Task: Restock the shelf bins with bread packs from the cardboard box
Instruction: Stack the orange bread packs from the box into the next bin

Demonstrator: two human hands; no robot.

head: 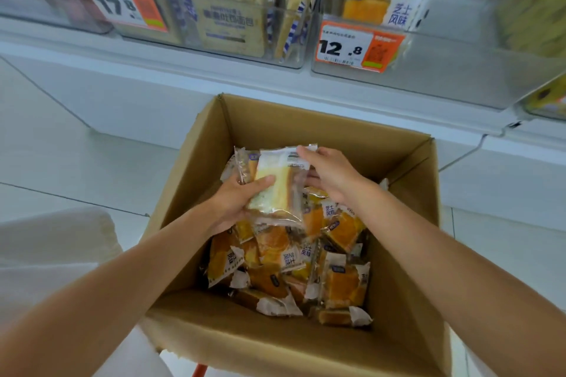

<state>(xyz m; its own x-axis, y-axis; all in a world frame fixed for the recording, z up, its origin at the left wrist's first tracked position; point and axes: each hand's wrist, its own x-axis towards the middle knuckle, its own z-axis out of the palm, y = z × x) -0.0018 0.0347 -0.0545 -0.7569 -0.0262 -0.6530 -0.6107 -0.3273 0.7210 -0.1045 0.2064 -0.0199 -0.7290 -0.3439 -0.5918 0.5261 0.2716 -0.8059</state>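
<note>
An open cardboard box (pixel 404 242) stands in front of me, holding several orange bread packs (pixel 340 281) in clear wrappers. Above the pile, my left hand (pixel 235 202) grips a small stack of bread packs (pixel 275 187) from the left, thumb across the pale top pack. My right hand (pixel 330 174) holds the same stack at its upper right corner, fingers over the barcode label and thumb underneath. Clear shelf bins hang above: one with the 12.8 price tag (pixel 358 47) holds like orange packs, one on the left (pixel 229 24) holds toast packs.
The white shelf base (pixel 137 92) runs behind the box. A clear bin with the 17.8 tag (pixel 122 3) sits at upper left, another bin (pixel 545 101) at far right. White fabric (pixel 61 242) lies at lower left. Pale tiled floor surrounds the box.
</note>
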